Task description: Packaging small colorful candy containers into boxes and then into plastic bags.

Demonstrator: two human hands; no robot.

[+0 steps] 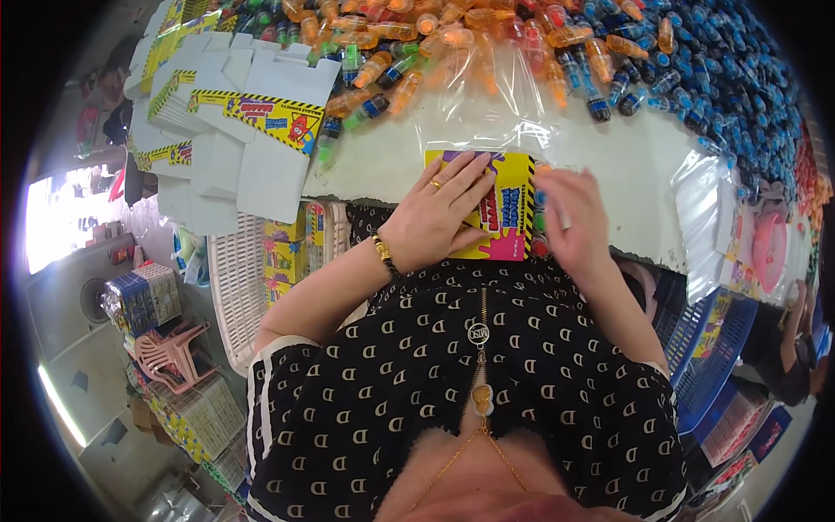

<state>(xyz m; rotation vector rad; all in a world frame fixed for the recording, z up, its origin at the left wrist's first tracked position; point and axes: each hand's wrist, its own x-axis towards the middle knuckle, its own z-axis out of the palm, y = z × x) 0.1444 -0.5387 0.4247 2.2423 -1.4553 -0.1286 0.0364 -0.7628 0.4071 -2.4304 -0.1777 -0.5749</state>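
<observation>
A yellow printed cardboard box (511, 217) with purple and pink splashes lies at the table's front edge, close against my body. My left hand (439, 209) rests flat on top of it, fingers stretched out and a ring on one of them. At the box's right end, the coloured ends of small bottles (540, 223) show in orange, green and red. My right hand (574, 217) is at that end, its fingers bent and blurred by motion. Whether its fingertips grip one of the bottles is hidden.
Behind the box, clear plastic film (483, 96) lies before a heap of orange bottles (457, 36). Blue bottles (696, 65) fill the right. Flat white cartons (274, 165) are stacked at left, above a white basket (237, 287). A blue crate (696, 348) stands lower right.
</observation>
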